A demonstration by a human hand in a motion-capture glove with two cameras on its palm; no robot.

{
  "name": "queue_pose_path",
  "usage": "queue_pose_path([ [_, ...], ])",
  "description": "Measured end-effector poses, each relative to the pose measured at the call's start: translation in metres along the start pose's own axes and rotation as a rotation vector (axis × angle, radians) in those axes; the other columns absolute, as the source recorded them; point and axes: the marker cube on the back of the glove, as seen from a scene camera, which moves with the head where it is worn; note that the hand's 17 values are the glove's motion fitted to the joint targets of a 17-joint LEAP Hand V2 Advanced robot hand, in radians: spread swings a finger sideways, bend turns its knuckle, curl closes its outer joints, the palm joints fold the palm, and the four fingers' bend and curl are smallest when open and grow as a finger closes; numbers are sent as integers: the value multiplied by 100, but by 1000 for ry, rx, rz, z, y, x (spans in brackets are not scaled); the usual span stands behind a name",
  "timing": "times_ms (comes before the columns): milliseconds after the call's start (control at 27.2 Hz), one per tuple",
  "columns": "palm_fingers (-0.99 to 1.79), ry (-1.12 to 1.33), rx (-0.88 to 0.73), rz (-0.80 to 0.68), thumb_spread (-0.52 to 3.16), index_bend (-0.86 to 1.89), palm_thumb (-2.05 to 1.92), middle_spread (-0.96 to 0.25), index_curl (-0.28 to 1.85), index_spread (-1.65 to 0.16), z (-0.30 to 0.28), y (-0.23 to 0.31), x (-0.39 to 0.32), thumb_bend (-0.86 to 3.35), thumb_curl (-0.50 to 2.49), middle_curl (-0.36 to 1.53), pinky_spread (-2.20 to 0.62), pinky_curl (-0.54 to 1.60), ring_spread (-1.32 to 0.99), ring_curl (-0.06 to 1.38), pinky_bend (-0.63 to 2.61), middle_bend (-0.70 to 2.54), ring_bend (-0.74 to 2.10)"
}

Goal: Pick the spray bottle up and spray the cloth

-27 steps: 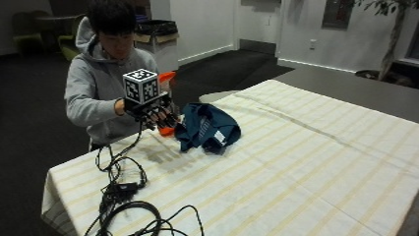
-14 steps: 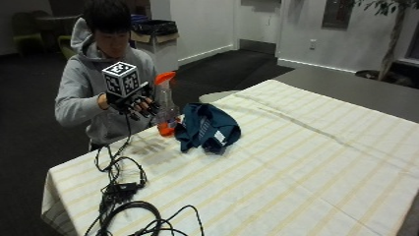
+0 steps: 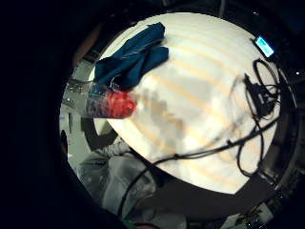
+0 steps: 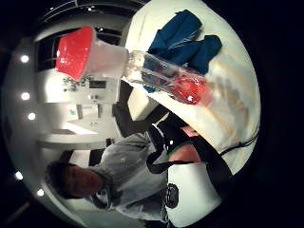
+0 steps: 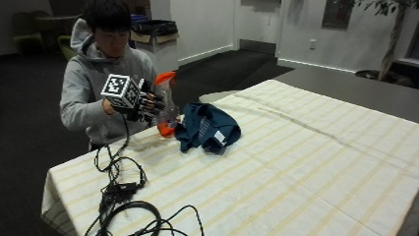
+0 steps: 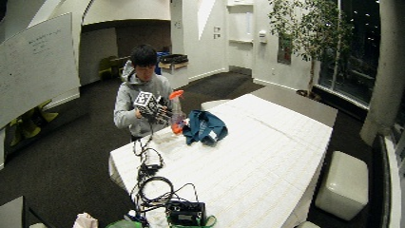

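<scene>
Bottle lifted clear of the table, cloth waiting beside it.
Gloved right hand (image 5: 145, 104) wraps the clear spray bottle (image 5: 166, 107) at mid-body; little red liquid low down, so likely light, rigid, perhaps slick plastic. Just beyond, the soft blue cloth (image 5: 208, 127) lies crumpled on the striped table (image 5: 308, 162).

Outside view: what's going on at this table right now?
A person in a grey hoodie stands at the table's near corner, with the gloved right hand beside a clear plastic spray bottle with an orange nozzle and orange liquid. The bottle is upright at the edge of the striped cream tablecloth, though whether the fingers actually grip it is not clear. The crumpled dark blue cloth lies on the table right beside the bottle. No spray is visible.
</scene>
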Motion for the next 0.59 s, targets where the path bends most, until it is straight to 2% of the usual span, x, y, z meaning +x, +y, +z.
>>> queue_pose_path([
  [258, 11, -247, -50, -95, 90, 10, 63, -1, 19, -34, 17, -23, -9, -4, 32, 31, 24, 35, 4, 21, 58, 22, 23],
  [589, 8, -452, -69, -146, 88, 10, 62, 1, 18, -33, 37, -41, -23, -3, 32, 32, 24, 36, 5, 23, 59, 24, 25],
])
